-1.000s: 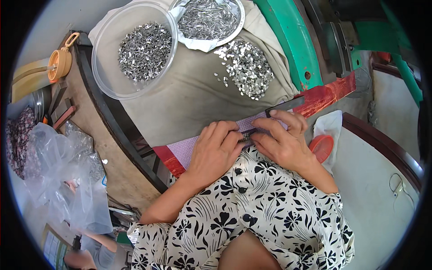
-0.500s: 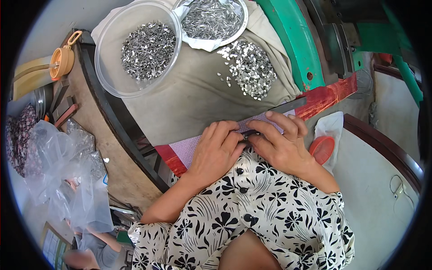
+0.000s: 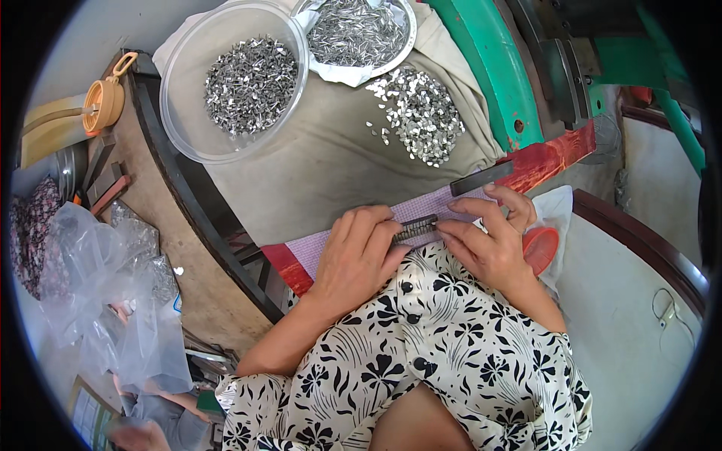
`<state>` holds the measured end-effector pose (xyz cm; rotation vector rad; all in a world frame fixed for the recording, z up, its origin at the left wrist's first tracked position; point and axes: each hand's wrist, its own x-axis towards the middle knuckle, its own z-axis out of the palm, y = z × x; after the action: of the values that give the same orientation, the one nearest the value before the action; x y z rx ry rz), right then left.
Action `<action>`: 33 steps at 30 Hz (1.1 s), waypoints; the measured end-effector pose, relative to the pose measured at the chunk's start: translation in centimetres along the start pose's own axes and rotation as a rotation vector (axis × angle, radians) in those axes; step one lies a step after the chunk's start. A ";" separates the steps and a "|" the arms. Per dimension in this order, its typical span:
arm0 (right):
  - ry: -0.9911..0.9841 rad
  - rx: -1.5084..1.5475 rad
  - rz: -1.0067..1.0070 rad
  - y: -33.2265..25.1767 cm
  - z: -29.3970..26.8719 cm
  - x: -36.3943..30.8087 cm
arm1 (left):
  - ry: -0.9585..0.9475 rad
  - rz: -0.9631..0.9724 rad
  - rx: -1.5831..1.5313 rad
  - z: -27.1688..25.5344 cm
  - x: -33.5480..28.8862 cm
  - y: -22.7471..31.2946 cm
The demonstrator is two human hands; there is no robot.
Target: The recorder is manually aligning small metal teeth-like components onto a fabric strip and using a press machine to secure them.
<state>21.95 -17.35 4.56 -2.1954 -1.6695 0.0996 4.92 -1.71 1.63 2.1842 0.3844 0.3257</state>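
A narrow dark metal holder [image 3: 416,229], lined with a row of small upright metal pieces, lies over the pink-and-white checked cloth at the front edge. My left hand [image 3: 359,246] is closed around its left end, fingers on the far side and thumb on the near side. At the right end of the holder, my right hand [image 3: 492,244] has its fingers apart, with its lowest fingertip close to or touching the holder. Another fingertip of that hand is at the near edge of a dark flat bar [image 3: 481,177]. Whether a tiny piece sits between the right fingers is hard to see.
Beyond the hands, small metal bits fill a clear plastic bowl [image 3: 171,90]; thin pins lie in a lined metal bowl [image 3: 411,37]. Loose shiny chips [image 3: 425,120] are heaped on the grey cloth [image 3: 308,165]. A green machine [image 3: 481,68] stands at right, a red lid [image 3: 540,249] below it.
My right hand has moved right and opened out, uncovering the row of pieces in the holder. The dark bar has shifted and now shows more fully. My left hand stays nearly in place.
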 end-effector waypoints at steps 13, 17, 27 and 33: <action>-0.023 -0.037 -0.133 1.2 0.6 0.7 | -0.032 0.100 0.268 -2.6 -1.3 -1.1; 0.148 -0.052 -0.140 1.3 1.6 1.7 | 0.122 0.204 0.343 -3.2 -0.5 -2.0; 0.214 0.116 -0.077 2.7 4.2 2.3 | 0.199 -0.041 0.142 -2.8 -0.4 -4.0; 0.176 0.197 -0.085 3.3 4.1 2.7 | 0.206 -0.014 0.125 -2.9 -0.3 -4.3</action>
<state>24.59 -14.48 0.15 -1.9280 -1.5815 0.0448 2.95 2.75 -0.15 2.2754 0.5465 0.5344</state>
